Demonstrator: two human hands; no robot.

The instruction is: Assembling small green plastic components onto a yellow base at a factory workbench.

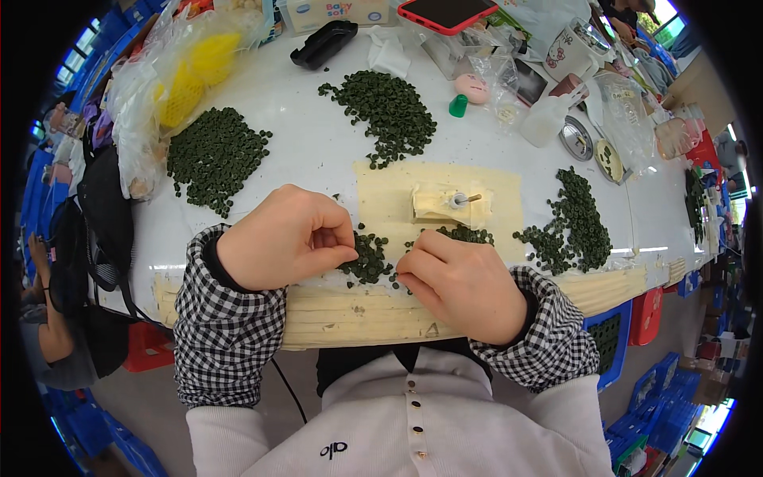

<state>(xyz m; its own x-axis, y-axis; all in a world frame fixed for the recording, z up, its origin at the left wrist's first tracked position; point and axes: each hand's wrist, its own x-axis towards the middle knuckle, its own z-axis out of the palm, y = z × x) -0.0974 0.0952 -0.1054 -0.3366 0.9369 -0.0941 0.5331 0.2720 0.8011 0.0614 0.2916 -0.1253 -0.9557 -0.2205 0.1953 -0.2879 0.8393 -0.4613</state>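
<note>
My left hand (288, 236) rests curled at the table's near edge, its fingertips pinched at a small heap of dark green round pieces (367, 258). My right hand (459, 282) lies just right of that heap, fingers folded, its fingertips touching the green pieces; whether it holds one is hidden. Behind the hands, a taped beige patch (381, 199) carries a small block with a metal pin (461, 200). Both wrists wear black-and-white checked cuffs.
Larger heaps of green pieces lie at the left (214, 157), the back middle (388, 110) and the right (574, 222). Plastic bags (179, 75), a black case (324, 44), a red phone (447, 13), a green cap (458, 106), cups and jars crowd the far side.
</note>
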